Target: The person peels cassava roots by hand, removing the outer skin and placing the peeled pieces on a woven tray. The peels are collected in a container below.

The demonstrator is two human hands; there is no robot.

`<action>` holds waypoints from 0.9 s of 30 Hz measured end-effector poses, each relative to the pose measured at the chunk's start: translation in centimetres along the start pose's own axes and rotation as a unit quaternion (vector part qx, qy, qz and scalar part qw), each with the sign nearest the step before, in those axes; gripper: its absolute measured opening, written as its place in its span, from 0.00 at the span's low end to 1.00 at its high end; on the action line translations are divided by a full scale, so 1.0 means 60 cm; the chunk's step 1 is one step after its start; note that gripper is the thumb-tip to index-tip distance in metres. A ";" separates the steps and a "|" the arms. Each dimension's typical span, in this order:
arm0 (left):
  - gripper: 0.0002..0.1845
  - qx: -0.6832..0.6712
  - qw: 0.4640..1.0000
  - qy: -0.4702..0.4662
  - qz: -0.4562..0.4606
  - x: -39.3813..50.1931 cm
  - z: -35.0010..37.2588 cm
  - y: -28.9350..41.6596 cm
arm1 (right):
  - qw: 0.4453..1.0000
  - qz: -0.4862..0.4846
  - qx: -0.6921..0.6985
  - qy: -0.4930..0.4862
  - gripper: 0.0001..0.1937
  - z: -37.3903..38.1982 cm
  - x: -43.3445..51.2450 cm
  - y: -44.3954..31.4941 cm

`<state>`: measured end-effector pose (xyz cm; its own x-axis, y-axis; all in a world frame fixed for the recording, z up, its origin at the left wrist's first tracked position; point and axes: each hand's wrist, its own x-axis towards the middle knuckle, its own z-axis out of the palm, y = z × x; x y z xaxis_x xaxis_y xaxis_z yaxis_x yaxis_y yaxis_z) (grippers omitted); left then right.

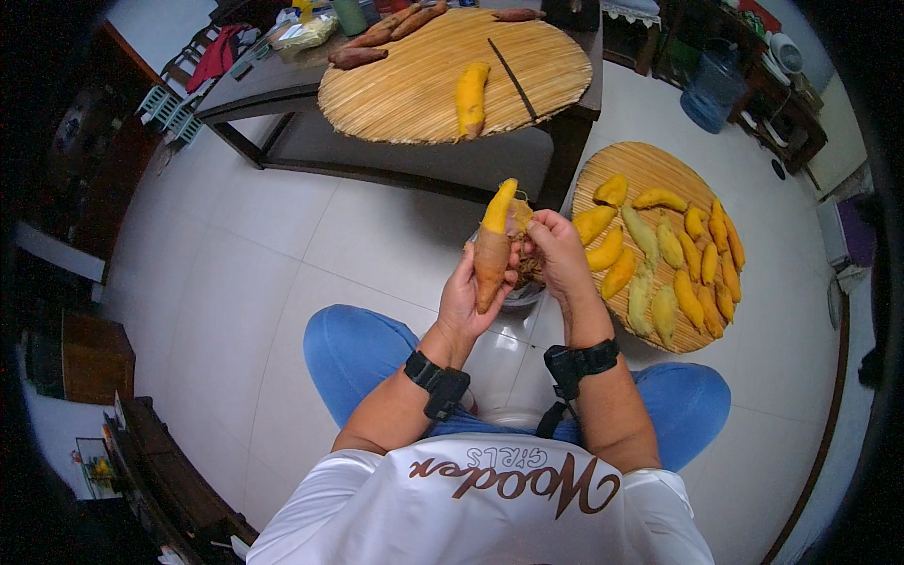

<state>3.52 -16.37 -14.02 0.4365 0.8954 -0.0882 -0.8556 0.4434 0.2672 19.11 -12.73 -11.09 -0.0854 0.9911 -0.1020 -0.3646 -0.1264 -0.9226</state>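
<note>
My left hand (469, 296) holds a sweet potato (492, 258) upright, its narrow top end bare and yellow, its lower part still in brownish skin. Between the fingers of my right hand (561, 247) is a flap of loosened peel (520, 214) beside the bared flesh. Under both hands, partly hidden by them, is a container (521, 299) with brown peelings (530, 272) in it. A peeled yellow sweet potato (471, 99) lies near the front edge of a round woven mat (417, 92) on the table.
A dark stick (513, 79) and unpeeled sweet potatoes (417, 21) lie on the mat, which overhangs the dark table (247, 106). On my right, a second round woven mat (657, 159) bears several peeled yellow and pale sweet potatoes (688, 296). A blue water jug (713, 88) stands beyond.
</note>
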 end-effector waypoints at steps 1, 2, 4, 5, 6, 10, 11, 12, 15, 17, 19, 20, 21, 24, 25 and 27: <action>0.29 -0.004 1.000 0.014 0.005 -0.001 0.003 0.000 | 1.000 0.005 -0.009 0.019 0.05 -0.003 0.002 0.003; 0.29 -0.016 1.000 0.012 0.011 -0.002 0.007 0.001 | 1.000 -0.009 0.020 0.006 0.05 -0.007 0.003 0.006; 0.30 -0.024 0.999 0.019 0.013 -0.003 0.015 0.003 | 0.997 0.000 0.070 0.015 0.04 -0.016 0.005 0.011; 0.30 -0.032 0.999 0.014 0.014 -0.003 0.018 0.004 | 0.996 0.002 0.088 0.013 0.04 -0.020 0.006 0.013; 0.31 -0.041 0.999 0.003 0.012 -0.004 0.021 0.007 | 0.994 0.005 0.106 0.011 0.04 -0.024 0.008 0.015; 0.33 -0.052 0.998 0.003 0.030 -0.006 0.026 0.013 | 0.990 0.000 0.140 0.010 0.03 -0.040 0.016 0.032; 0.33 -0.050 0.997 0.034 0.038 -0.006 0.027 0.013 | 0.987 -0.002 0.162 0.023 0.04 -0.045 0.019 0.038; 0.33 -0.043 0.998 0.015 0.035 -0.007 0.027 0.015 | 0.982 -0.003 0.183 0.035 0.04 -0.051 0.023 0.045; 0.32 -0.018 1.000 0.002 0.019 -0.014 0.027 0.024 | 0.986 -0.009 0.159 0.046 0.04 -0.078 0.031 0.060; 0.32 0.019 0.999 -0.032 0.017 -0.014 0.023 0.027 | 0.997 -0.033 0.009 0.068 0.04 -0.089 0.037 0.072; 0.31 0.063 0.998 -0.013 0.025 -0.012 0.017 0.026 | 0.961 -0.061 -0.245 0.116 0.05 -0.090 0.042 0.085; 0.30 0.090 0.995 0.004 0.031 -0.011 0.014 0.026 | 0.952 -0.041 -0.277 0.125 0.08 -0.087 0.042 0.093; 0.30 0.118 0.992 0.021 0.038 -0.010 0.009 0.025 | 0.936 -0.083 -0.328 0.100 0.08 -0.085 0.039 0.098; 0.27 0.139 0.987 0.065 0.045 -0.007 -0.004 0.014 | 0.892 -0.116 -0.431 0.069 0.07 -0.072 0.024 0.120; 0.25 0.147 0.986 0.064 0.050 -0.007 -0.008 0.012 | 0.892 -0.094 -0.435 0.076 0.07 -0.068 0.025 0.123; 0.23 0.163 0.983 0.062 0.060 -0.007 -0.014 0.009 | 0.901 -0.055 -0.424 0.078 0.06 -0.056 0.027 0.130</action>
<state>2.66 -16.46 -14.66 0.2828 0.9478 -0.1473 -0.7557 0.3148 0.5743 19.22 -11.97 -19.71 0.0636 0.9978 0.0166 0.4821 -0.0161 -0.8760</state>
